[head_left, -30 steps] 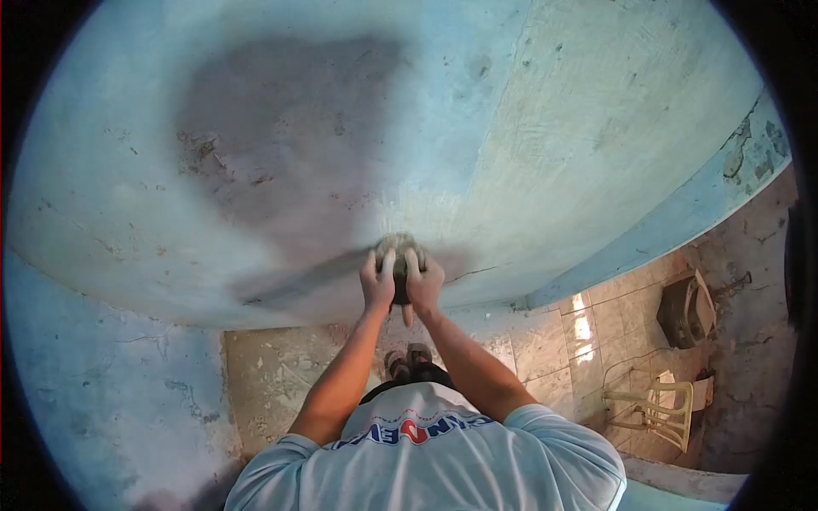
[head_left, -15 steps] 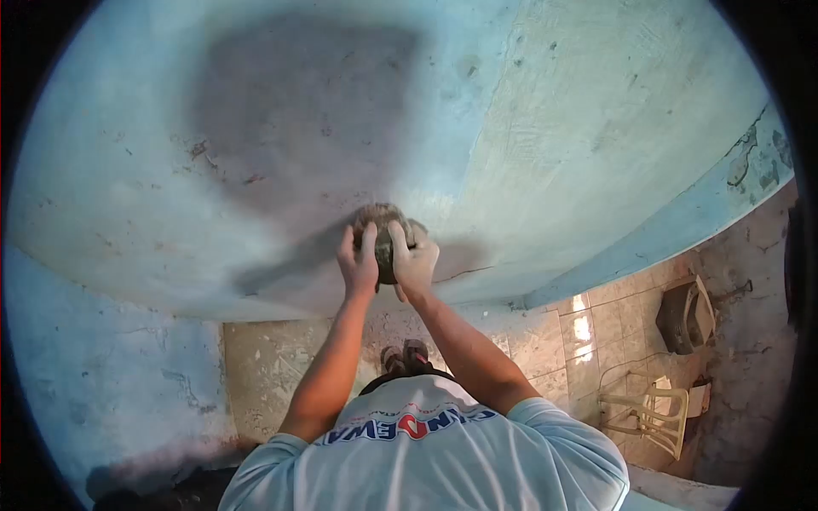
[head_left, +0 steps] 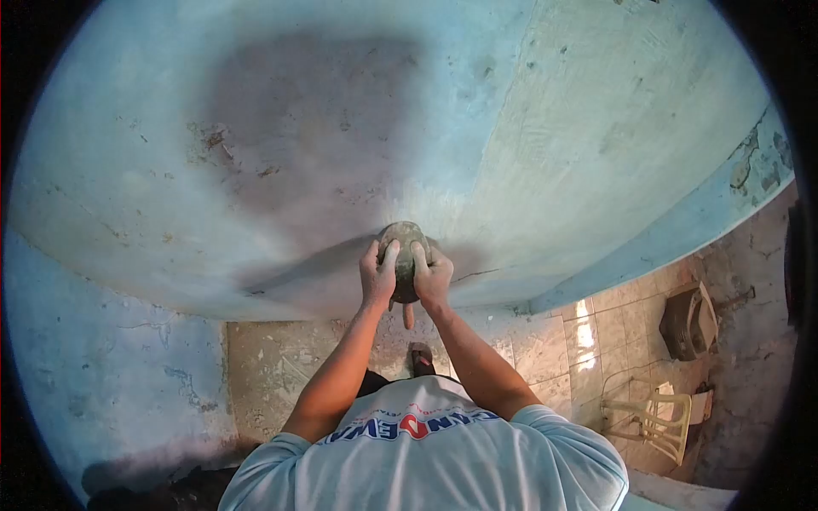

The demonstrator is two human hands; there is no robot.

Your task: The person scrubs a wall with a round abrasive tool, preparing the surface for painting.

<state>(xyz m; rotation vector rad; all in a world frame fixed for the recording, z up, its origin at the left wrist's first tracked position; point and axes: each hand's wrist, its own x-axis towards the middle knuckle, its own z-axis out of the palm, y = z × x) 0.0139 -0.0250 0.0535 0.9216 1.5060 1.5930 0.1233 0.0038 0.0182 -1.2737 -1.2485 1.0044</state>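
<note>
A dark, dusty, rounded block [head_left: 404, 260] is held between my two hands, close against the blue-painted wall [head_left: 460, 153]. My left hand [head_left: 378, 274] grips its left side, thumb along the near face and fingers curled behind. On the opposite side my right hand [head_left: 432, 274] is wrapped round it in the same way, thumb up. A brownish stub [head_left: 408, 317] sticks out below the block. Pale dust coats both thumbs. Most of the fingers are hidden, and I cannot tell what kind of tool the block is.
The wall has chipped patches [head_left: 213, 140] and a paler area on the right. Behind me to the right stand a cream plastic chair [head_left: 669, 422] and a dark boxy object [head_left: 688, 322] on the tiled floor [head_left: 545, 341]. Another blue wall [head_left: 111, 366] rises at the left.
Both hands and the block have shifted slightly right and down in the view. The stub below the block now shows more, and only one foot is visible.
</note>
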